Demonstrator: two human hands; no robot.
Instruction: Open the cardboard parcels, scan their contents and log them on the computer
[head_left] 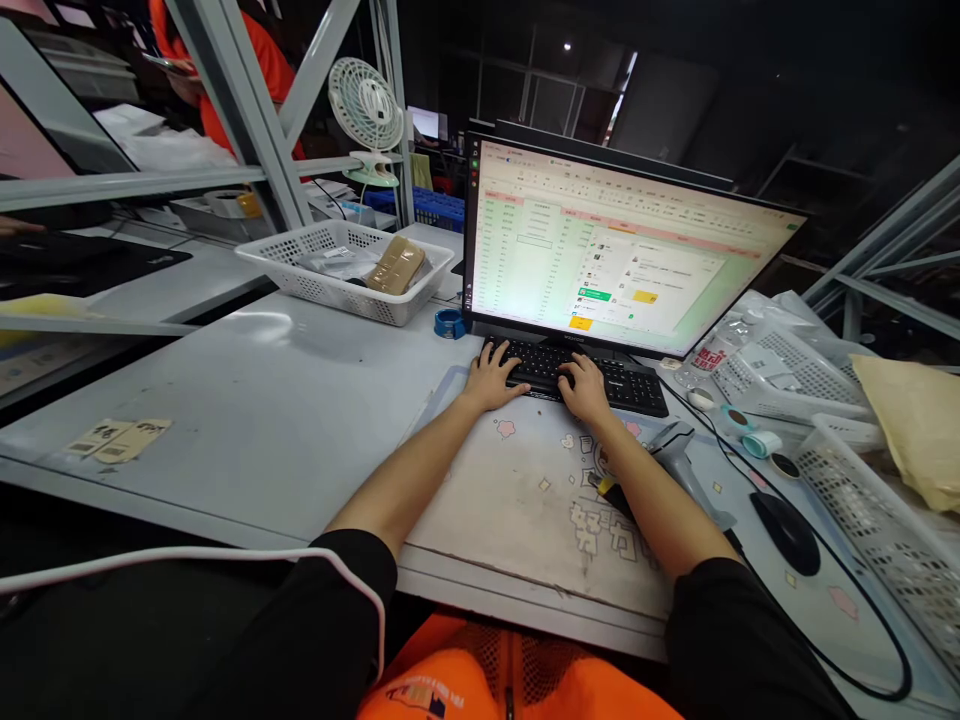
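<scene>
Both hands rest on a black keyboard (pixel 634 388) at the far side of a patterned desk mat (pixel 510 500). My left hand (pixel 491 378) lies over the left end of the keys, fingers spread. Over the middle keys is my right hand (pixel 583 388), its fingers curved but apart, holding nothing. Behind the keyboard stands a lit monitor (pixel 540 270) showing a spreadsheet with a chat window over it. Beside my right forearm lie a grey handheld scanner (pixel 686 470) and a cutter with a yellow tip (pixel 606 487), partly hidden by the arm.
A white basket (pixel 322 290) with a brown packet (pixel 396 265) stands left, near blue tape (pixel 450 323). At right are a black mouse (pixel 786 533), its looping cable, white baskets (pixel 885 520) and a plastic bottle (pixel 712 350). A person in orange (pixel 262 70) stands behind the metal frame.
</scene>
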